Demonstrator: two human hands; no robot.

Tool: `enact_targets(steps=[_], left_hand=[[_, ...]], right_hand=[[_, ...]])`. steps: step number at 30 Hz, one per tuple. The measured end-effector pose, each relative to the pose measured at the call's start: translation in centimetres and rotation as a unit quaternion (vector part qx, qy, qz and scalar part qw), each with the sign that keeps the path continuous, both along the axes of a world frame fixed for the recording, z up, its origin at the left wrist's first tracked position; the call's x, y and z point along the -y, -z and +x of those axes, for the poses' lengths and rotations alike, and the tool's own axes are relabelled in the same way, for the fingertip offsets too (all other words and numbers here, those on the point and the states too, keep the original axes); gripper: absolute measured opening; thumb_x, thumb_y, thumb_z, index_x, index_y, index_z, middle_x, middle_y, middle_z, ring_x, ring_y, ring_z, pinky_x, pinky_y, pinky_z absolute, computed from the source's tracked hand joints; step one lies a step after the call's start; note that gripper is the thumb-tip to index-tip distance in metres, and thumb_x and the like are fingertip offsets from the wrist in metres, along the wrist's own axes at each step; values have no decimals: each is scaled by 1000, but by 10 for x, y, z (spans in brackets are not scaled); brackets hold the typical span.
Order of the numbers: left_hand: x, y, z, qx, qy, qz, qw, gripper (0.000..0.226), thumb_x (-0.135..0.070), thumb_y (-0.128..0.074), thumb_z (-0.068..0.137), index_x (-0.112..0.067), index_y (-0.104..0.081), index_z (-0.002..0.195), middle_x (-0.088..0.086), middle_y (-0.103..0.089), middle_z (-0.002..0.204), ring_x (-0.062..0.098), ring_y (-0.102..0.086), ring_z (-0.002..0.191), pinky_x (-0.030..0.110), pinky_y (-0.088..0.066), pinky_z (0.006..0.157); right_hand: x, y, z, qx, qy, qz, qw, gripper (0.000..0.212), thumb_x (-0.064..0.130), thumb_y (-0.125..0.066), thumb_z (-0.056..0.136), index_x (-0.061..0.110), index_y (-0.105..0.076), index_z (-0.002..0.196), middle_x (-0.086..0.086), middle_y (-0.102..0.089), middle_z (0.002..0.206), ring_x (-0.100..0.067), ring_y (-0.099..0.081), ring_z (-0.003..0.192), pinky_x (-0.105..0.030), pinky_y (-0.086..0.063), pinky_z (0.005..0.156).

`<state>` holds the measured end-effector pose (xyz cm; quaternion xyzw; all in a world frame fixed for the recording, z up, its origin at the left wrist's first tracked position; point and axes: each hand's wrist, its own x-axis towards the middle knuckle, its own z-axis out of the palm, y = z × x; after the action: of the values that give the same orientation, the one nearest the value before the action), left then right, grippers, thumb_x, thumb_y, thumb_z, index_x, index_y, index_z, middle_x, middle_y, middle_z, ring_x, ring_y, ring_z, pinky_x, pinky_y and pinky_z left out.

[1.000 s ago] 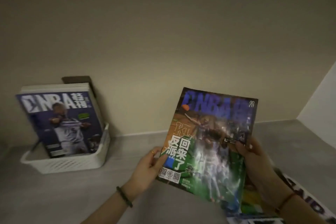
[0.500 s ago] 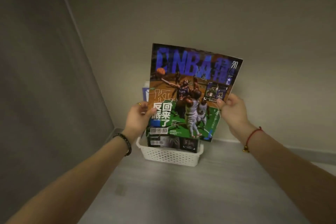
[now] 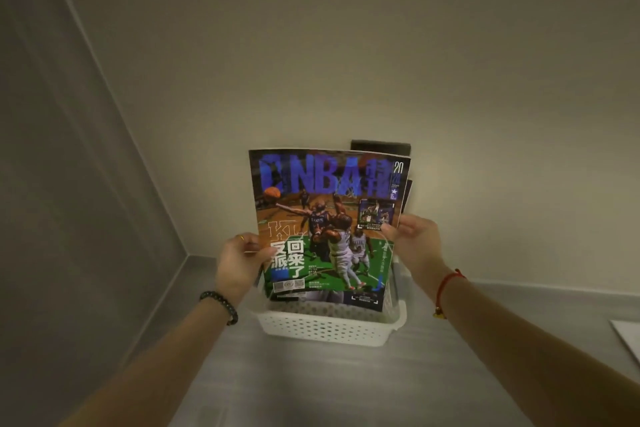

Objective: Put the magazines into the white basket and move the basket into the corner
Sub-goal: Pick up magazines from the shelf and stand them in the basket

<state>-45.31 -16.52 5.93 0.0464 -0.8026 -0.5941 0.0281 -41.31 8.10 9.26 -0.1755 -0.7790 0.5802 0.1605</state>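
A basketball magazine [image 3: 325,218] with an orange and green cover stands upright, its lower edge inside the white perforated basket [image 3: 322,328]. My left hand [image 3: 239,263] grips its left edge and my right hand [image 3: 414,241] grips its right edge. Behind it, other magazines stand in the basket, mostly hidden; a dark edge [image 3: 381,146] shows above. The basket sits on the grey floor against the back wall, a little right of the corner.
The left wall [image 3: 69,218] meets the back wall at a corner [image 3: 187,255] left of the basket. A pale sheet [image 3: 628,340] lies at the right edge of the floor.
The magazine has moved from the right over to the basket and down into it, held by both hands. The view has turned left toward the corner.
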Motion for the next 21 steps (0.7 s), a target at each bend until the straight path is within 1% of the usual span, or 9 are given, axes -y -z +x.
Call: enact_targets(steps=[1,3,5,6,8,11,16,19,21], left_hand=[[0,7,0,1,0,-5,1000,24,-4,-71,73,-14,-51,64,0,-60,66,11,-56,55,16,-47,41],[1,17,-1,5,-29,-8,1000,25,-4,-74,69,-16,-51,69,2,-61,73,18,-58,64,29,-53,60],[2,21,-3,0,-54,-12,998,32,-8,-74,69,-15,-51,91,0,-58,93,19,-58,82,37,-53,72],[0,21,-4,-9,-38,1,999,42,-9,-72,72,-15,-48,106,-1,-54,102,15,-56,86,31,-53,71],[-9,19,-4,-32,35,62,997,56,-9,-61,82,-16,-33,129,-3,-49,112,5,-54,89,15,-51,65],[-28,18,-7,-21,77,88,993,53,-16,-47,91,-19,-21,137,-3,-51,111,12,-57,97,27,-50,83],[-30,13,-11,12,63,37,997,41,-22,-37,95,-13,-27,134,2,-54,104,21,-61,94,12,-47,58],[-35,6,0,6,37,50,998,48,-16,-46,91,-11,-27,135,11,-53,121,27,-54,112,37,-48,90],[-43,3,17,-30,-10,76,997,57,-12,-53,88,-10,-24,137,14,-43,137,25,-48,120,42,-39,105]], right_hand=[[-1,7,0,16,1,12,1000,20,3,-67,75,18,-68,63,-13,-73,78,-30,-65,67,-41,-56,73],[-3,22,2,32,20,32,999,29,7,-72,71,26,-61,53,-9,-71,72,-16,-62,59,-28,-56,63],[-5,32,4,23,70,37,997,25,10,-75,67,27,-59,60,-2,-66,71,-1,-56,56,-9,-45,49],[-6,36,5,18,97,30,995,21,11,-76,67,23,-59,72,0,-64,78,-1,-55,59,-6,-42,50],[-4,41,6,15,105,8,994,44,12,-74,70,15,-51,107,3,-54,99,-11,-55,80,-17,-44,70],[13,42,4,-2,9,0,1000,56,7,-65,77,17,-39,125,20,-49,102,-6,-50,96,-31,-42,88],[12,42,7,-21,-69,21,997,55,-2,-60,78,23,-40,123,26,-50,93,2,-52,86,-16,-41,74],[-6,36,20,21,-143,36,989,66,-5,-57,79,28,-34,131,27,-47,100,-6,-47,98,-9,-42,68],[-17,35,38,34,-143,23,989,73,-4,-60,79,24,-26,138,18,-41,111,-8,-43,105,-15,-42,76]])
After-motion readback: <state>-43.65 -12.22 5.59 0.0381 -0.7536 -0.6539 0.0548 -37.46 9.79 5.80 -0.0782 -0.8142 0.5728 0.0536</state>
